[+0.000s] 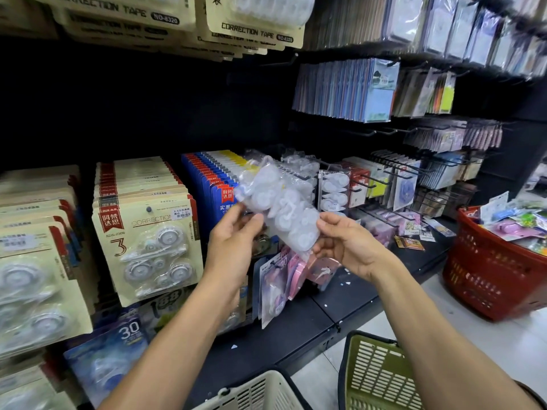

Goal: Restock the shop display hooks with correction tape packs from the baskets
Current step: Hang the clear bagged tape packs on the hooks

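Hooks on the left carry full rows of cream packs point(145, 232), so that part looks done. In the middle, the left hand point(233, 235) and right hand point(346, 247) pinch one clear correction tape pack point(281, 208) between them, not yet hung. The red basket point(488, 279) on the right holds more stock, so much work is left.

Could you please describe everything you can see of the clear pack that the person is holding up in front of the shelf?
The clear pack is a transparent plastic bag, crinkled and glossy, holding several white round correction tape dispensers; their count is unclear through blur. It is held tilted, upper end toward the left, in front of the blue-carded packs. The left hand pinches its left edge and the right hand grips its lower right end with curled fingers. It hangs on no hook.
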The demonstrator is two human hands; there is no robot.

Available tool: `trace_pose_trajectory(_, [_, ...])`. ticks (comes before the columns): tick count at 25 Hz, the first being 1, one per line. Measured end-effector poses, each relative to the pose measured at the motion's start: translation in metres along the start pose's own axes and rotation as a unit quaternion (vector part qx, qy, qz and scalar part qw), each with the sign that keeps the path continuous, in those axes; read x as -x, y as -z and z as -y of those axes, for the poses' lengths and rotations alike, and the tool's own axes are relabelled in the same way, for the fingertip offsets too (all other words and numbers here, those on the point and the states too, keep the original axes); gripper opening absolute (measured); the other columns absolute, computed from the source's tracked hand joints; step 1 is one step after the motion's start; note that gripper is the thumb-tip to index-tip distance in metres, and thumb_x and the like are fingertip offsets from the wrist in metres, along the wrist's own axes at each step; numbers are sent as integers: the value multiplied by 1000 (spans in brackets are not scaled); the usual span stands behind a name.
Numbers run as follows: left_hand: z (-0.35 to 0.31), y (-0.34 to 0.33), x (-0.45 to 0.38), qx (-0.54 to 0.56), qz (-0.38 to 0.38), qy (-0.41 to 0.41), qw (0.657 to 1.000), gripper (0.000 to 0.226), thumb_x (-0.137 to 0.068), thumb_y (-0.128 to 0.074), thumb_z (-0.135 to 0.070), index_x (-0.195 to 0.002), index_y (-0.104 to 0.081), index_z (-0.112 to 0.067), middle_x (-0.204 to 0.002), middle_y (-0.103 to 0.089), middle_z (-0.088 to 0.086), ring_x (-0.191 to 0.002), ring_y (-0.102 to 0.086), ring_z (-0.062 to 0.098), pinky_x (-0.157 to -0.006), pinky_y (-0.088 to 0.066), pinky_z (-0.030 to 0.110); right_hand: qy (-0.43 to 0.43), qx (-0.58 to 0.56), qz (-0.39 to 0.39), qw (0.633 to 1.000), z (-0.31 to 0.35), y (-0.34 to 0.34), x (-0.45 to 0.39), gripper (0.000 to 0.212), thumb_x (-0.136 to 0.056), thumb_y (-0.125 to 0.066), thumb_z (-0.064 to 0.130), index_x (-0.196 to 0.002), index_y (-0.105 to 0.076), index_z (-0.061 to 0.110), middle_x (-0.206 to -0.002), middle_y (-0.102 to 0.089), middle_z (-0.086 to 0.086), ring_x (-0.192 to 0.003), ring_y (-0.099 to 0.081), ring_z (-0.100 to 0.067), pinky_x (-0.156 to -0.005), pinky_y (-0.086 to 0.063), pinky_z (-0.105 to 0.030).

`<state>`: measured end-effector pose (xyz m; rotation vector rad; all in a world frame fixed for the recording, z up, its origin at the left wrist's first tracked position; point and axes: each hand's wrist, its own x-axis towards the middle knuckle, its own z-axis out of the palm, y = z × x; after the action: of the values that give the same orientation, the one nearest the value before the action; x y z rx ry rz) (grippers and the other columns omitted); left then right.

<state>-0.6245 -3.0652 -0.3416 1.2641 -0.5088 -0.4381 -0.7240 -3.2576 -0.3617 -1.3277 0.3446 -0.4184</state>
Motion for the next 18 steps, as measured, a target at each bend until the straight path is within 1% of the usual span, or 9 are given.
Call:
trace_pose_trajectory(2, [5, 5, -3, -134, 1, -28, 991, 50, -98, -64, -27, -146, -50, -33, -135, -62, -10, -122, -58, 8, -105, -44, 30, 34, -56, -93, 994, -5, 13, -1, 16, -101, -50, 10, -114, -57, 5, -86, -64, -11, -56, -64, -14, -54, -56, -26])
trace_pose_trajectory(3, [7, 8, -4, -197, -1, -44, 979, 58, -97, -65, -33, -151, -44, -35, -147, -53, -10, -133, -50, 10, -113, -39, 35, 48, -89, -147, 984, -7, 21, -1, 15, -102, -50, 11, -115, -57, 6, -89, -65, -11, -58, -64, -15, -55, -57, -26])
trace_pose_trajectory(5, [11, 14, -5, -320, -5, -80, 944, 67, -96, -64, -41, -156, -35, -34, -162, -34, -9, -148, -32, 14, -123, -27, 39, 62, -127, -255, 957, -8, 36, -3, 15, -103, -52, 14, -115, -56, 8, -91, -64, -10, -61, -62, -16, -56, -57, -27])
trace_pose_trajectory(7, [15, 18, -6, -463, -6, -97, 881, 75, -96, -60, -49, -160, -24, -33, -169, -17, -4, -155, -14, 19, -126, -16, 41, 52, -107, -338, 934, -9, 46, -5, 6, -104, -51, 15, -105, -56, 11, -82, -58, -7, -59, -56, -14, -49, -55, -24])
trace_pose_trajectory(9, [22, 21, -8, -588, -2, -98, 803, 85, -94, -58, -55, -162, -11, -35, -172, -2, 0, -157, -1, 24, -127, -8, 47, 43, -76, -386, 918, -13, 51, -7, 13, -104, -51, 14, -91, -54, 15, -73, -52, -5, -54, -52, -12, -42, -51, -20])
trace_pose_trajectory(10, [25, 22, -8, -618, 7, -89, 781, 89, -93, -58, -57, -162, -6, -35, -172, 3, 1, -157, 4, 26, -127, -4, 50, 46, -71, -397, 914, -15, 51, -8, 15, -104, -52, 14, -88, -53, 16, -71, -50, -4, -53, -50, -11, -41, -50, -20])
trace_pose_trajectory(12, [31, 22, -9, -634, 22, -67, 770, 94, -92, -59, -58, -162, -1, -36, -171, 9, 1, -157, 8, 27, -126, 0, 52, 61, -77, -397, 912, -13, 50, -9, 12, -103, -53, 14, -91, -55, 15, -71, -51, -3, -53, -50, -11, -41, -49, -20])
trace_pose_trajectory(15, [34, 24, -10, -634, 23, -61, 771, 96, -91, -60, -59, -162, -1, -36, -171, 10, 2, -157, 7, 27, -126, -1, 52, 81, -90, -397, 910, -10, 50, -10, 11, -101, -55, 12, -90, -57, 15, -70, -50, -2, -48, -49, -8, -40, -48, -20])
trace_pose_trajectory(18, [35, 26, -12, -628, 24, -50, 776, 95, -91, -60, -60, -162, -2, -35, -171, 10, 2, -157, 6, 27, -126, -3, 52, 81, -85, -425, 897, -13, 54, -11, 16, -101, -54, 11, -86, -53, 17, -68, -46, -2, -41, -47, -6, -37, -44, -19])
